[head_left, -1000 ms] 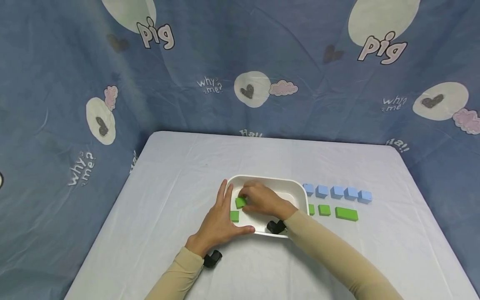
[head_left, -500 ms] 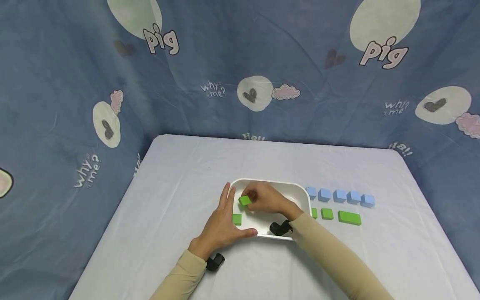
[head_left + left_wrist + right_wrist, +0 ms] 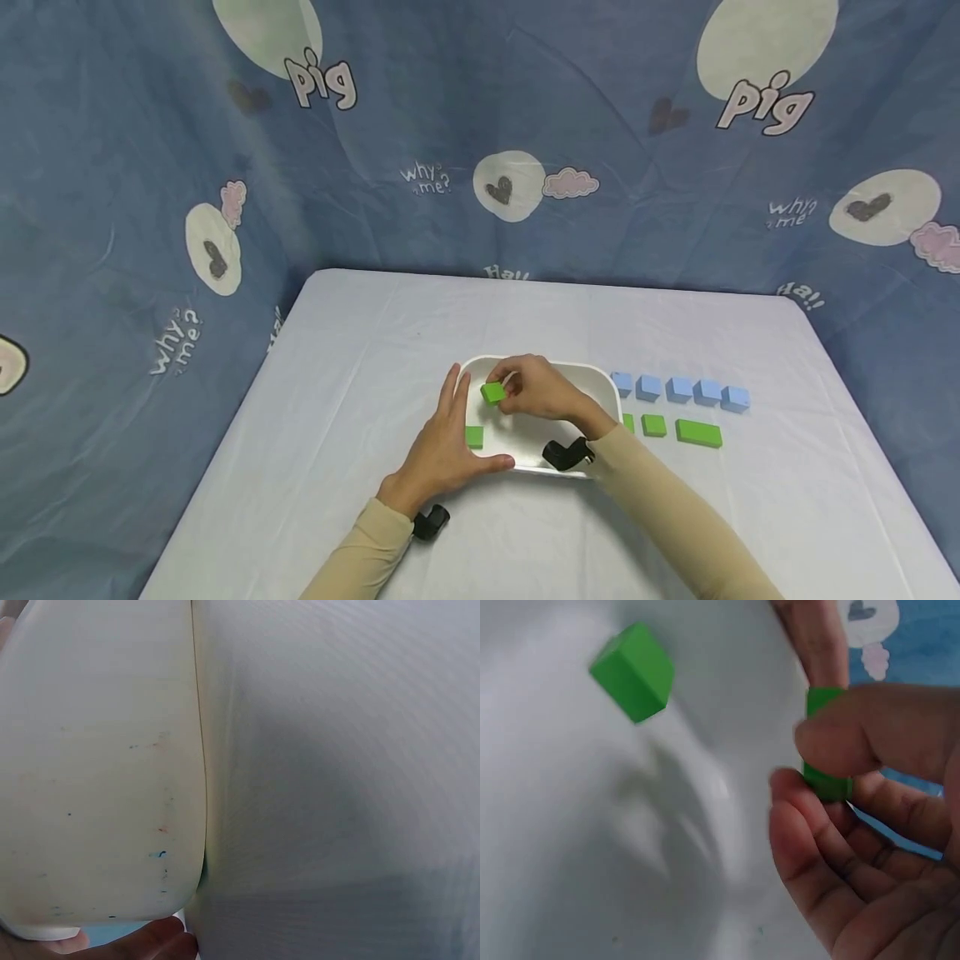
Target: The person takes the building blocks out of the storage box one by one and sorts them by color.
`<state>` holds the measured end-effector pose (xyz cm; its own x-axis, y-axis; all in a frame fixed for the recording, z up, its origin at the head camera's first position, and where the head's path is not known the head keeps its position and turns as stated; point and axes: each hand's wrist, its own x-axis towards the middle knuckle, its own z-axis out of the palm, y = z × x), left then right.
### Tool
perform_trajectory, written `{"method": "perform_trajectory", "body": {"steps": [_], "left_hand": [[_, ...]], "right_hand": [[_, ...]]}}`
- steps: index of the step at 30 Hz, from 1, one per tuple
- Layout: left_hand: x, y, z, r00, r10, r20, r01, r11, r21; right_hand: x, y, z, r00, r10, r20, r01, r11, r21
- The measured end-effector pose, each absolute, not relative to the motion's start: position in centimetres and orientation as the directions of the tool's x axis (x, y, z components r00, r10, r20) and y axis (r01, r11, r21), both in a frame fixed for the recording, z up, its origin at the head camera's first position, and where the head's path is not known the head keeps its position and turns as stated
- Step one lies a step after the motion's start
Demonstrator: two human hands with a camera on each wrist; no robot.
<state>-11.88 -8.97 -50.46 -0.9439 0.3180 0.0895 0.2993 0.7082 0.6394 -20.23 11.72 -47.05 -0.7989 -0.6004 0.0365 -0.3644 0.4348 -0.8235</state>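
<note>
A white plastic tub (image 3: 555,363) stands on the table in the head view. My right hand (image 3: 542,390) is over its left half, pinching a green block (image 3: 492,392) between thumb and fingers; the right wrist view shows the held block (image 3: 826,787) from the side. A second green block (image 3: 474,437) lies inside the tub near its left end, partly hidden by my left hand (image 3: 441,454). That hand is against the tub's left end, fingers extended and thumb spread along the front rim. In the left wrist view its fingertips (image 3: 150,939) show beside the tub's wall (image 3: 105,787).
Right of the tub, a row of several blue cubes (image 3: 679,390) lies behind green pieces: a long green block (image 3: 699,433), a smaller green block (image 3: 654,426) and one partly behind the tub's edge (image 3: 628,424). A patterned blue curtain (image 3: 615,217) hangs behind the table.
My right hand has lifted the pinched green block and moved it slightly back and right within the tub. The left hand keeps its place on the tub.
</note>
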Motion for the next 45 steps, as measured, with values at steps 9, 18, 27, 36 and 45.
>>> {"method": "perform_trajectory", "body": {"steps": [9, 18, 27, 36, 45], "left_hand": [[-11.8, -9.0, -50.6, -0.946, 0.315, 0.075, 0.285, 0.703, 0.651], [-11.7, -9.0, -50.7, -0.949, 0.307, 0.073, 0.279, 0.706, 0.651], [-11.7, -9.0, -50.5, -0.948, 0.311, 0.075, 0.282, 0.702, 0.654], [-11.8, -8.9, -50.3, -0.947, 0.315, 0.063, 0.278, 0.705, 0.653], [-11.9, -8.8, -50.3, -0.947, 0.314, 0.072, 0.284, 0.709, 0.645]], "right_hand": [[-19.8, 12.5, -46.1, -0.798, -0.601, 0.051, -0.388, 0.446, -0.807], [-19.3, 13.9, -44.9, -0.788, -0.609, 0.092, -0.409, 0.406, -0.817], [-18.6, 16.5, -43.9, -0.797, -0.598, 0.085, -0.374, 0.377, -0.847], [-18.2, 18.9, -43.3, -0.831, -0.55, 0.088, -0.349, 0.391, -0.852], [-17.6, 21.7, -42.5, -0.876, -0.475, 0.082, -0.301, 0.407, -0.862]]}}
